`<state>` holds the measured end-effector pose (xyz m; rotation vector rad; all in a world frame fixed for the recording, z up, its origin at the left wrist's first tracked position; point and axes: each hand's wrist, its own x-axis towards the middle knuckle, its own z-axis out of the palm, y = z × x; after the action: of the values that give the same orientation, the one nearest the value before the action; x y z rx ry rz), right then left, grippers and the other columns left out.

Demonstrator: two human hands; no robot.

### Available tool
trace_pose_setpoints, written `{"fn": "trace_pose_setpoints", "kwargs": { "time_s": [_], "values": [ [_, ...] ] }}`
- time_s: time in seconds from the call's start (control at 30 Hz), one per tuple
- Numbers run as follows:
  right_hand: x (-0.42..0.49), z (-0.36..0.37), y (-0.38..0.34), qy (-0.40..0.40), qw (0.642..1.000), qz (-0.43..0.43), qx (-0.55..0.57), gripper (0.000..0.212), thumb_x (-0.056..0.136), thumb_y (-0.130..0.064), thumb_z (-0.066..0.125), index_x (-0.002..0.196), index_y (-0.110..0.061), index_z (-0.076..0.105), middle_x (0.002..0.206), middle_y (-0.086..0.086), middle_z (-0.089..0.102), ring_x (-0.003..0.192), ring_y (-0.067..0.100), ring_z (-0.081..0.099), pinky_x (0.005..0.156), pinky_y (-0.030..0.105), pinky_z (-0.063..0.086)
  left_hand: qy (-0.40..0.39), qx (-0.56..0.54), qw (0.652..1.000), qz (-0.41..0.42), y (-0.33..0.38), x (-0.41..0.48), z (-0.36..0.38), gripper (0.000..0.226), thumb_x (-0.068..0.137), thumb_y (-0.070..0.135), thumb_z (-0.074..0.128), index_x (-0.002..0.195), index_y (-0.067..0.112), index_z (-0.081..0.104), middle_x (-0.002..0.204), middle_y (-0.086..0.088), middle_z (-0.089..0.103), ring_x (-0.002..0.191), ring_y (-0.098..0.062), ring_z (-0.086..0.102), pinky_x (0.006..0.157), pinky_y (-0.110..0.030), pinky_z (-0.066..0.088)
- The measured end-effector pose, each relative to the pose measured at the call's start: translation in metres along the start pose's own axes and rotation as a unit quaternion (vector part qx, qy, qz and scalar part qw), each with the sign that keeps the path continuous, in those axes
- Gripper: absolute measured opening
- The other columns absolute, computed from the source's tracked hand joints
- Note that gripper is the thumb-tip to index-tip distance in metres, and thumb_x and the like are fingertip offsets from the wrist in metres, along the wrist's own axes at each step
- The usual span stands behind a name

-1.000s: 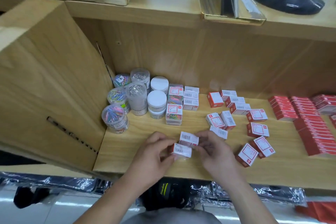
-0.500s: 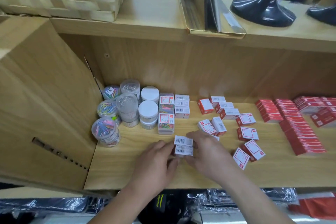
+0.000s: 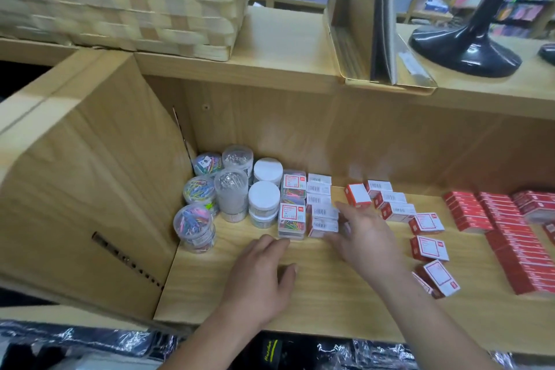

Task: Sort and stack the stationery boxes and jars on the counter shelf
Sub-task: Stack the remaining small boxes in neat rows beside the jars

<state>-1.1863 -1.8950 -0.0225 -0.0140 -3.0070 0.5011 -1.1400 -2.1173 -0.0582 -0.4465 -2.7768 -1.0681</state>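
Clear jars (image 3: pixel 231 200) and red boxes (image 3: pixel 428 222) flank both hands (image 3: pixel 365 234).

We see clear jars (image 3: pixel 196 227) of coloured clips standing upright at the shelf's (image 3: pixel 330 294) left end. Beside them, small white boxes (image 3: pixel 322 213) sit stacked; red-and-white boxes (image 3: pixel 428 246) lie scattered rightward.

Only barcodes and red-framed labels on the small boxes (image 3: pixel 325 213), their print too blurred to read.
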Motion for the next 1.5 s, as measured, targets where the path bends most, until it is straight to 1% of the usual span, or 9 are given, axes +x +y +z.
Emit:
{"fn": "trace_pose_setpoints", "kwargs": {
  "time_s": [0.1,0.37,0.63,0.8,0.93,1.0,1.1,1.37,1.5],
  "values": [
    [-0.002,0.007,-0.004,0.009,1.0,0.016,-0.005,0.04,0.077,-0.049,0.076,0.114,-0.035,0.066,0.089,-0.005,0.07,0.095,0.023,0.062,0.075,0.034,0.049,0.004,-0.007,1.0,0.001,-0.001,-0.001,0.0,0.036,0.085,0.044,0.059,0.114,0.025,0.062,0.097,0.006,0.06,0.091,-0.021,0.063,0.077,-0.038,0.057],
    [-0.007,0.002,-0.003,-0.003,1.0,-0.015,0.006,0.042,0.08,-0.051,0.074,0.118,-0.035,0.064,0.102,-0.008,0.069,0.105,0.021,0.06,0.083,0.034,0.049,0.009,-0.031,0.999,0.009,0.017,-0.005,0.011,0.033,0.086,0.041,0.063,0.115,0.027,0.064,0.1,0.011,0.059,0.094,-0.018,0.063,0.078,-0.037,0.057],
    [-0.061,-0.065,0.068,0.083,0.981,0.005,0.174,0.027,0.077,-0.017,0.086,0.102,-0.019,0.077,0.1,-0.01,0.074,0.092,0.01,0.064,0.082,0.012,0.043,-0.04,-0.079,0.996,0.017,0.068,-0.001,0.052,0.03,0.088,0.044,0.061,0.112,0.027,0.068,0.098,0.019,0.055,0.088,-0.009,0.062,0.074,-0.033,0.056],
    [-0.095,-0.071,0.142,0.118,0.968,0.093,0.203,0.02,0.08,-0.01,0.081,0.093,-0.025,0.076,0.088,-0.014,0.07,0.082,0.017,0.067,0.07,0.036,0.055,-0.084,-0.102,0.99,0.039,0.107,0.004,0.091,0.031,0.086,0.05,0.068,0.107,0.026,0.069,0.099,0.025,0.052,0.088,-0.006,0.06,0.075,-0.025,0.051],
    [-0.114,-0.055,0.174,0.077,0.964,0.093,0.237,0.03,0.084,-0.019,0.079,0.086,-0.047,0.068,0.086,-0.016,0.07,0.079,0.007,0.066,0.068,0.037,0.057,-0.081,-0.101,0.991,0.03,0.136,0.006,0.114,0.04,0.08,0.058,0.072,0.111,0.033,0.07,0.096,0.016,0.055,0.088,-0.003,0.059,0.08,-0.03,0.054],
    [-0.121,-0.049,0.181,0.055,0.974,0.053,0.214,0.016,0.088,-0.036,0.071,0.102,-0.044,0.071,0.095,-0.018,0.067,0.089,0.005,0.064,0.079,0.036,0.055,-0.067,-0.093,0.993,0.032,0.148,0.005,0.123,0.042,0.078,0.057,0.074,0.113,0.034,0.071,0.1,0.018,0.053,0.095,-0.003,0.059,0.084,-0.029,0.054],
    [-0.124,-0.045,0.183,0.032,0.987,0.011,0.155,0.037,0.089,-0.048,0.063,0.122,-0.035,0.067,0.111,-0.019,0.06,0.099,0.011,0.057,0.087,0.029,0.047,-0.037,-0.083,0.995,0.036,0.151,-0.001,0.131,0.041,0.079,0.046,0.078,0.117,0.035,0.07,0.102,0.016,0.054,0.098,-0.005,0.06,0.085,-0.028,0.053],
    [-0.121,-0.033,0.188,0.089,0.983,0.029,0.156,0.042,0.084,-0.062,0.06,0.11,-0.032,0.075,0.099,-0.013,0.058,0.09,0.019,0.059,0.081,0.037,0.051,0.01,-0.155,0.987,-0.046,0.135,-0.031,0.125,0.058,0.083,0.014,0.079,0.134,0.037,0.065,0.115,0.016,0.059,0.102,-0.009,0.066,0.086,-0.025,0.054],
    [-0.118,-0.03,0.184,0.109,0.976,0.043,0.185,0.04,0.081,-0.061,0.069,0.105,-0.03,0.079,0.087,-0.012,0.056,0.081,0.021,0.061,0.076,0.04,0.052,0.008,-0.209,0.97,-0.127,0.139,-0.033,0.122,0.056,0.079,0.023,0.082,0.13,0.038,0.065,0.109,0.015,0.062,0.093,-0.015,0.063,0.078,-0.023,0.052]
  ]
}}
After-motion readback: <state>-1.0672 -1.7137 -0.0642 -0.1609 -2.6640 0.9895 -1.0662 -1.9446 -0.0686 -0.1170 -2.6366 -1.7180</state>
